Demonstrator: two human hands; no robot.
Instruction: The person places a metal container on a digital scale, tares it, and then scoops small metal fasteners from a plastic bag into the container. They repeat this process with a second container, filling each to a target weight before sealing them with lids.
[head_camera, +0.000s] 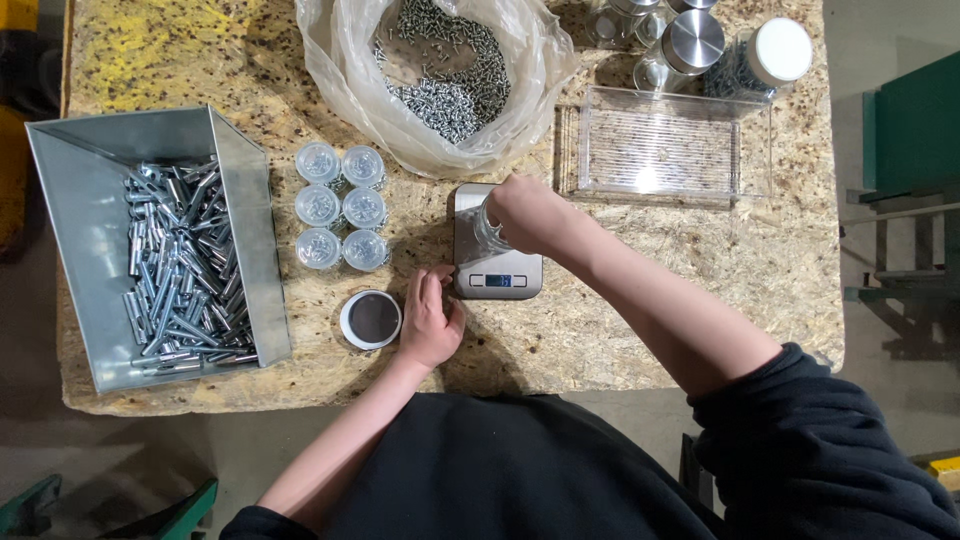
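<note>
Nearest us, our left hand (432, 322) lies on the rough, speckled chipboard table (620, 320) near its front edge, fingers loosely curled and gripping nothing, their tips touching the front left corner of the small kitchen scale (497, 245). Just left of that hand lies a round lid (370, 319), white-rimmed with a dark centre. Our right hand (530, 215) grasps a small clear jar (490, 228) standing on the scale's brushed-metal plate, fingers closed round its top. Towards the left edge, a grey sheet-metal bin (80, 170) holds long silvery bolts. Six small clear lidded jars (341, 207) stand in two rows beside it. At the back edge, a crumpled plastic bag (340, 70) of little screws gapes open, with a ribbed transparent tray (662, 150) to its right.
</note>
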